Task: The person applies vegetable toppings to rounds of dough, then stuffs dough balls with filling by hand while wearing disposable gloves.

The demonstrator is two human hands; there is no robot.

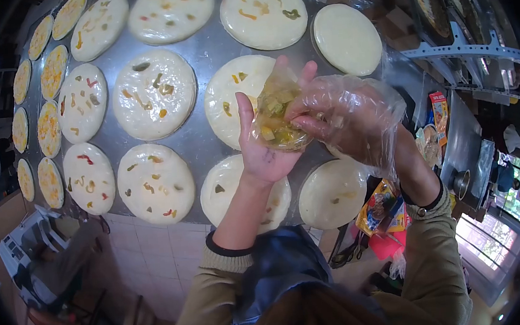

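Observation:
My left hand [272,155] is palm up under a clear plastic bag [277,108] of chopped yellow and green pieces, supporting it. Over it, my right hand [345,115], covered by a clear plastic glove, has its fingertips pinched together at the bag's contents; what they pinch is too small to name. Both hands are above a round of pale dough [221,104] with a few coloured bits on it. To the right, a plain round [347,38] shows no pieces on top.
Several topped dough rounds [155,94] cover the metal table [206,40]. Smaller rounds with yellow topping [48,128] stand at the far left. A rack with trays [467,51] is at upper right; colourful packets [381,207] lie below the right forearm.

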